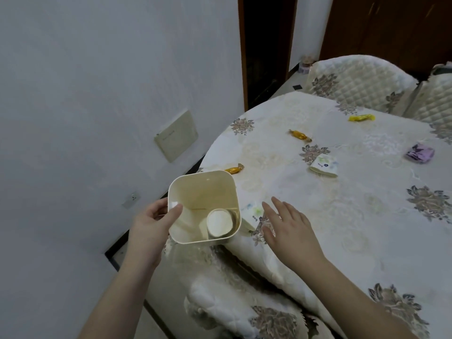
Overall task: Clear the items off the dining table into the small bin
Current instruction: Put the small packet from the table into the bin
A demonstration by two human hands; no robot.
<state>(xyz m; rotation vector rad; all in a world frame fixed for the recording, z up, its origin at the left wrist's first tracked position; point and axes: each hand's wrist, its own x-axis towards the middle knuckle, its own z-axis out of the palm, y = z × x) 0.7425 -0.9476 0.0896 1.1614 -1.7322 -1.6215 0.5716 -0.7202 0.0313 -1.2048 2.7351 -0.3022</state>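
At the table's edge your left hand [151, 223] grips the bin [204, 206]; your right hand [286, 226] hovers open-fingered. If the bin tips, its cup [219, 222] could spill.

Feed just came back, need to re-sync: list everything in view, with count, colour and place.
bin: 1, cream, at table's near-left edge
cup: 1, white, inside bin
candies: 3, gold/yellow, far left of table
tissue packs: 2, white, one mid-table, one by right hand
purple packet: 1, far right
table: 1, floral cream cloth
chairs: quilted, around table
left hand: holding bin
right hand: open, reaching over table
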